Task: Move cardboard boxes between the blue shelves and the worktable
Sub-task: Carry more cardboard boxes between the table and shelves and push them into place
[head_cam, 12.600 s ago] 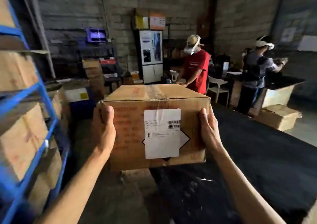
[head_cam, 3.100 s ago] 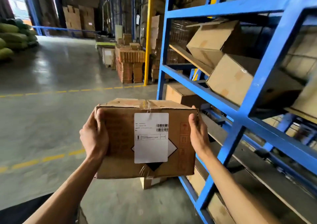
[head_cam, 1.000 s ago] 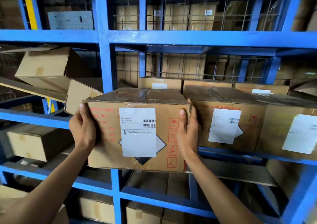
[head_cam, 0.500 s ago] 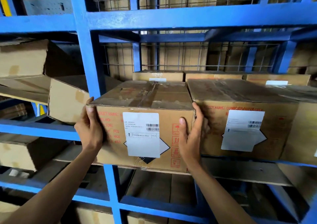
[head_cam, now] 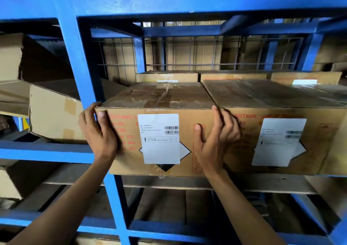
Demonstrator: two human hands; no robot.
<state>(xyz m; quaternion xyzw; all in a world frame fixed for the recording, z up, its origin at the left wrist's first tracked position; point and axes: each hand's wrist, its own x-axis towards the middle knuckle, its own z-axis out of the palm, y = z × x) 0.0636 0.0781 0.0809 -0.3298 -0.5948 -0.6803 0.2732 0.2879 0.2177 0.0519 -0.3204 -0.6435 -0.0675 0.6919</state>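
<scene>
A brown cardboard box (head_cam: 159, 102) with a white label and red print rests on the middle level of the blue shelves (head_cam: 69, 57), just right of an upright post. My left hand (head_cam: 97, 132) lies on its front left corner, fingers wrapped around the left side. On the front right edge sits my right hand (head_cam: 214, 141), thumb on the front face, fingers spread against the gap to a matching labelled box (head_cam: 281, 141) that stands flush on the right.
More boxes (head_cam: 167, 76) stand behind in the same bay, before a wire mesh back. In the left bay a box (head_cam: 54, 117) lies tilted. A wooden shelf board (head_cam: 262, 183) carries the boxes, with further cartons on the level below.
The box has slid deeper onto the shelf until its front lines up with the box on the right. My right hand's fingers have loosened and spread at the right edge.
</scene>
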